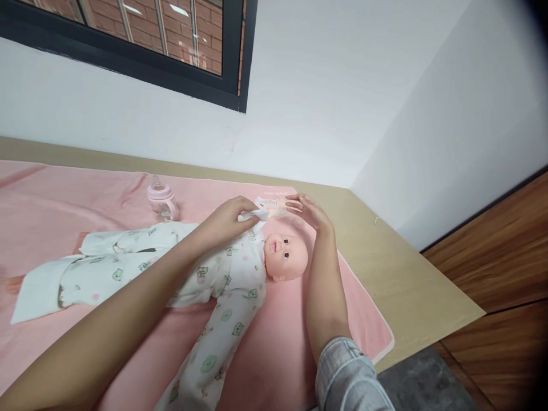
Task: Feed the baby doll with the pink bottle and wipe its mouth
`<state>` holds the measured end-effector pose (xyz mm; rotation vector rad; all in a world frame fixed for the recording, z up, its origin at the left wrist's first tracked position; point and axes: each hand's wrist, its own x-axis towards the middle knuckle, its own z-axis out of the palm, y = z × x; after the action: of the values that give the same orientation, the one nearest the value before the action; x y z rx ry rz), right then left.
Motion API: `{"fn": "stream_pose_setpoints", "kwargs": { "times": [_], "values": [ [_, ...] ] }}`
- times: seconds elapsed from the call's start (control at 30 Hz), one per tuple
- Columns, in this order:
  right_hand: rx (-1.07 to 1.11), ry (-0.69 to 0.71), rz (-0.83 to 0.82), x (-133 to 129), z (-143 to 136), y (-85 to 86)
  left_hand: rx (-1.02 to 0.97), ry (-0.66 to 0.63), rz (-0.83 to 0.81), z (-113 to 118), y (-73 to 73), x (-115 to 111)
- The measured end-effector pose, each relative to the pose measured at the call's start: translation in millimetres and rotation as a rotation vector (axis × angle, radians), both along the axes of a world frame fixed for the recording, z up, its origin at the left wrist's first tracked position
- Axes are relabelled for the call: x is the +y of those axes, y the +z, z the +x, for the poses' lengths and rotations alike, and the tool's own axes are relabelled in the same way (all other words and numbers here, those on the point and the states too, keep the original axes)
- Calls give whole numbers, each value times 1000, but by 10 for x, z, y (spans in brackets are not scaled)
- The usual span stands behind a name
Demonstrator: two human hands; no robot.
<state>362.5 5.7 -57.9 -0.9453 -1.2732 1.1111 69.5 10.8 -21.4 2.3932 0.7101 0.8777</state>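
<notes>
A baby doll (286, 257) lies on its back on a pink blanket (274, 331), its head toward the right. It wears a white outfit (244, 274) printed with green and pink figures. My left hand (233, 220) reaches over the doll's chest and pinches a thin white wipe or tissue (257, 215) between thumb and fingers. Just beyond the doll's head is a small whitish pack (272, 204) with print on it, partly hidden. My right hand (311, 212) is beside this pack, fingers spread and holding nothing; whether the fingertips touch the pack I cannot tell.
A pink baby bottle (161, 200) with a handle stands on the blanket behind the doll's legs. The blanket covers much of a light wooden tabletop (385, 268). White walls (299, 114) and a dark-framed window (233, 63) bound the back. Wood-grain panels (505, 251) are at the right.
</notes>
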Motion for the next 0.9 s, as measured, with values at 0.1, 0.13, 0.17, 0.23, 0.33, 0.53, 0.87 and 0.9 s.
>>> {"fn": "stream_pose_setpoints", "kwargs": {
  "times": [0.1, 0.13, 0.17, 0.23, 0.33, 0.53, 0.87, 0.9],
  "values": [
    [-238, 58, 100, -203, -192, 392, -22, 42, -8, -88, 31, 94],
    [-339, 91, 120, -266, -289, 505, -23, 54, -11, -116, 41, 116],
    [-443, 134, 137, -324, -396, 602, -18, 63, -12, -140, 51, 131],
    [-584, 189, 171, -415, -615, 744, -2, 73, -6, -179, 72, 142],
    [-721, 216, 208, -484, -883, 832, 24, 50, 0, -207, 102, 128],
    [-919, 143, 243, -480, -1045, 804, 27, 30, -20, -210, 102, 125],
    [-791, -330, 53, -151, -408, 512, 2, 163, -13, -408, 248, 146],
    [-767, -381, 24, -107, -294, 446, -16, 194, -18, -467, 289, 162]
  ]
}}
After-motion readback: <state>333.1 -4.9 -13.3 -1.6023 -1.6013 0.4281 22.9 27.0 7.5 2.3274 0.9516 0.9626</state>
